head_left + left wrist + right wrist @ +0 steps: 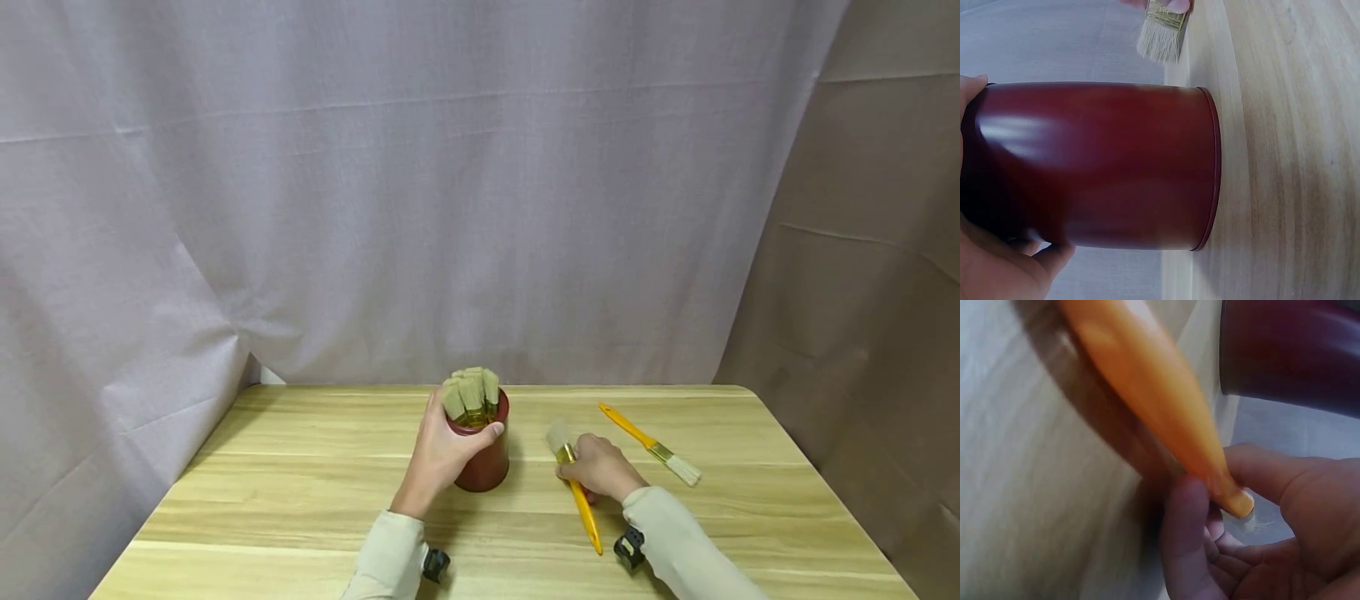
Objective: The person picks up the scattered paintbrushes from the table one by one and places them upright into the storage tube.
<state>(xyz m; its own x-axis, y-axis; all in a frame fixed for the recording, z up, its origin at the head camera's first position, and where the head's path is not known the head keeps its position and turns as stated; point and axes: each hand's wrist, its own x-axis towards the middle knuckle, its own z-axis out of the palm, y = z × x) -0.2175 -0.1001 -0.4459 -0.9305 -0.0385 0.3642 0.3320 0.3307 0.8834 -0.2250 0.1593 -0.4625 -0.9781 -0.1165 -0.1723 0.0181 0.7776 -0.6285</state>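
Note:
A dark red cylindrical can [482, 467] stands upright on the table, with several paintbrushes [471, 392] inside it, bristles up. My left hand [442, 446] grips the can near its rim, thumb on the near right side and fingers round the left. To the right, my right hand [600, 467] pinches a paintbrush [584, 512] between thumb and fingers near the metal band. Its bristles point away and its yellow-orange handle [1160, 394] points back toward me, close over the wood. In the left wrist view, the bristles [1161, 39] show beyond the can.
Another paintbrush [651, 444] with a yellow handle lies at the right, bristles toward the near right. The wooden table [300, 475] ends at a grey curtain [480, 208] behind, and darker cloth [862, 317] hangs along the right side.

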